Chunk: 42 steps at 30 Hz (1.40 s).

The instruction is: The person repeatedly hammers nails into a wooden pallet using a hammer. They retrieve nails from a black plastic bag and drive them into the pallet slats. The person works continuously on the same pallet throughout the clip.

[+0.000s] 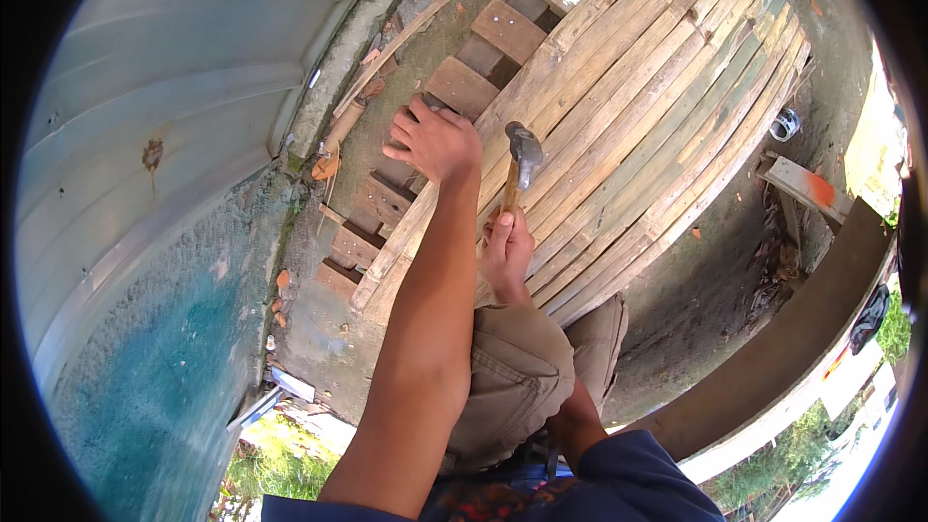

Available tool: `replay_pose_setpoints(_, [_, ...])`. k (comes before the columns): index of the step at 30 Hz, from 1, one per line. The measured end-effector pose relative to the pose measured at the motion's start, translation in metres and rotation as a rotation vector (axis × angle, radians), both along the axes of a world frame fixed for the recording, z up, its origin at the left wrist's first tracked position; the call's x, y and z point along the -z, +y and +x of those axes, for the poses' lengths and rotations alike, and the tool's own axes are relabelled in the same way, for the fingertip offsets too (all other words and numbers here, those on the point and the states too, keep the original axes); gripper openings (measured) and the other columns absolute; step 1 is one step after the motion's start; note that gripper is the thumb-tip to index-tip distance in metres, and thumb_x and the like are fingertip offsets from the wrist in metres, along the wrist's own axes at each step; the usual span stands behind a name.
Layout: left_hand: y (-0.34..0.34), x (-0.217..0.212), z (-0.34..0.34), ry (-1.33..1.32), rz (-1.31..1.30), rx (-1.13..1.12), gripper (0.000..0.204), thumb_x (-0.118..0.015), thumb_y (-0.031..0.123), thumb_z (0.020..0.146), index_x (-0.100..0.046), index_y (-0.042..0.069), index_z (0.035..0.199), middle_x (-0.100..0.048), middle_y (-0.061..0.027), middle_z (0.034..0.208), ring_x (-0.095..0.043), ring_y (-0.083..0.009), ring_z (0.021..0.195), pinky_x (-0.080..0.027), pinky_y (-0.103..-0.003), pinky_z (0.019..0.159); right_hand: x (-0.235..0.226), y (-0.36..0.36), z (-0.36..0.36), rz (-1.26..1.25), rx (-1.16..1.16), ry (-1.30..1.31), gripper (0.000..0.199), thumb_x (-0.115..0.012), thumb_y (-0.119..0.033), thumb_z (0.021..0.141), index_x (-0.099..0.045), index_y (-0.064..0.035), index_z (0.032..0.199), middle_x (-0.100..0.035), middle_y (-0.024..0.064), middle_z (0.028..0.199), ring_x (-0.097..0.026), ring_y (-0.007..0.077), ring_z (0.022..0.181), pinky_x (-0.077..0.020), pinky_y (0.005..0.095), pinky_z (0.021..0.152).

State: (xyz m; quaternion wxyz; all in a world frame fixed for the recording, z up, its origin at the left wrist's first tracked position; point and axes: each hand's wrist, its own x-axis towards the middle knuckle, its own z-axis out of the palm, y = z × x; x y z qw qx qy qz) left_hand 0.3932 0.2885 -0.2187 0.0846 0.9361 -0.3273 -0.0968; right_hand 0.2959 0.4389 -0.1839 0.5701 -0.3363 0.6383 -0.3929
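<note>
My right hand is closed around the wooden handle of a hammer. The hammer's dark metal head points away from me, over the bamboo or wooden strips of a slatted panel. To the left, my left hand rests palm down by the panel's left edge, fingers apart and slightly bent, next to the short wooden crosspieces. A small dark piece shows at its fingertips; I cannot make out what it is. The palm side is hidden.
A metal sheet wall with a low concrete ledge rises on the left. Wood scraps and dry leaves lie along it. At right are a roll of tape, a board with an orange mark and a curved brown wall.
</note>
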Motion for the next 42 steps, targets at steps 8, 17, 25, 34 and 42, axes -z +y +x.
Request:
replay_pose_setpoints(8, [0.003,-0.003,-0.001,0.036,-0.018,-0.021,0.044,-0.057,0.019,0.093,-0.052,0.009,0.136,-0.051,-0.0168,0.13,-0.042,-0.0362,0.133,-0.01,-0.068,0.119,-0.033,-0.03,-0.062,-0.036,-0.268,0.3,0.028,-0.07,-0.026,0.099,-0.058,-0.0035,0.087,-0.047,0.0016,0.058,-0.044,0.0086,0.054,-0.0404,0.0306,0.05])
replay_pose_setpoints(17, [0.003,-0.002,-0.002,0.038,-0.032,-0.026,0.047,-0.058,0.018,0.093,-0.053,0.006,0.138,-0.051,-0.0184,0.132,-0.042,-0.0357,0.134,-0.009,-0.065,0.122,-0.05,-0.188,-0.167,-0.449,-1.039,0.9,0.017,-0.075,-0.018,0.086,-0.066,-0.006,0.078,-0.065,0.0172,0.07,-0.063,0.0396,0.062,-0.0536,0.0433,0.057])
replay_pose_setpoints(25, [0.003,-0.004,-0.003,0.03,-0.028,-0.056,0.046,-0.059,0.019,0.092,-0.057,0.006,0.135,-0.052,-0.0165,0.133,-0.043,-0.0347,0.133,-0.011,-0.063,0.123,-0.036,-0.258,-0.149,-0.602,-1.396,0.78,0.01,-0.075,-0.019,0.083,-0.072,-0.0125,0.09,-0.069,0.0118,0.075,-0.069,0.034,0.069,-0.0561,0.0457,0.063])
replay_pose_setpoints(34, [0.004,-0.001,-0.002,0.023,-0.041,-0.055,0.046,-0.061,0.019,0.09,-0.058,0.007,0.135,-0.054,-0.0151,0.132,-0.044,-0.0327,0.134,-0.012,-0.062,0.123,-0.03,-0.274,-0.148,-0.649,-1.509,0.825,0.017,-0.077,-0.019,0.08,-0.073,-0.0148,0.096,-0.073,0.0089,0.082,-0.071,0.0317,0.071,-0.0585,0.0441,0.064])
replay_pose_setpoints(42, [0.007,-0.001,-0.003,-0.005,-0.061,-0.036,0.046,-0.06,0.019,0.091,-0.058,0.007,0.136,-0.053,-0.0153,0.133,-0.044,-0.0333,0.134,-0.012,-0.062,0.123,-0.035,-0.257,-0.146,-0.486,-1.414,1.006,0.02,-0.076,-0.021,0.078,-0.073,-0.0134,0.096,-0.073,0.0123,0.08,-0.072,0.0337,0.072,-0.0595,0.0465,0.067])
